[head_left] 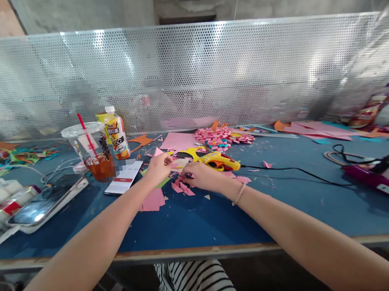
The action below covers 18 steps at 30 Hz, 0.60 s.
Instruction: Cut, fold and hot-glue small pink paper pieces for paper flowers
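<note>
My left hand (158,168) and my right hand (199,176) meet over small pink paper pieces (182,186) on the blue table (195,219). My right hand's fingers pinch a pink piece; my left hand's fingers are curled beside it, and whether they grip paper I cannot tell. A yellow glue gun (219,160) lies just behind my right hand, its black cord (287,170) running right. A pile of folded pink paper bits (223,137) sits further back. A bracelet circles my right wrist.
A plastic cup with a red straw (90,149), a juice bottle (117,137) and a phone (124,177) stand left of centre. A tablet (49,202) lies at the left. A purple device (385,178) sits right. A perforated metal screen (187,72) backs the table.
</note>
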Available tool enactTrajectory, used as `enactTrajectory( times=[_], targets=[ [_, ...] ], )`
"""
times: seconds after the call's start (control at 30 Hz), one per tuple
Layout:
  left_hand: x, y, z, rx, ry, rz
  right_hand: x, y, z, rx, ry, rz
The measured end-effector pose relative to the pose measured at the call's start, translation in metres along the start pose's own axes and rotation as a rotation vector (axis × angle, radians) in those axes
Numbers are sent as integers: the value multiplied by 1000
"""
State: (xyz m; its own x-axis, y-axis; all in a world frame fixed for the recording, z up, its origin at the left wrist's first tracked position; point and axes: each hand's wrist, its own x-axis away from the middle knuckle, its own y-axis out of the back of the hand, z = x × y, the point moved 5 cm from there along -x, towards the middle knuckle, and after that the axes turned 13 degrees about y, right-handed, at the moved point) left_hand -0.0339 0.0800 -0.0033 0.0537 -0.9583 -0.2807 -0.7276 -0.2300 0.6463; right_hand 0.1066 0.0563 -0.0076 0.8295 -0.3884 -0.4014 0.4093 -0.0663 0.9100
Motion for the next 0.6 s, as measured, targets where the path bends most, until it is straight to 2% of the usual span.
enactTrajectory(
  times=[0.13, 0.3, 0.37, 0.6],
  targets=[
    [-1, 3, -4, 112, 39, 12, 0, -1, -1, -65, -26, -6],
    [2, -3, -4, 472, 227, 189, 0, 2, 4, -98, 25, -31],
    [4, -6, -3, 554, 271, 217, 0, 2, 4, -96, 26, -37],
    [2, -3, -4, 466, 162, 156, -1, -2, 1, -91, 0, -58]
  ],
)
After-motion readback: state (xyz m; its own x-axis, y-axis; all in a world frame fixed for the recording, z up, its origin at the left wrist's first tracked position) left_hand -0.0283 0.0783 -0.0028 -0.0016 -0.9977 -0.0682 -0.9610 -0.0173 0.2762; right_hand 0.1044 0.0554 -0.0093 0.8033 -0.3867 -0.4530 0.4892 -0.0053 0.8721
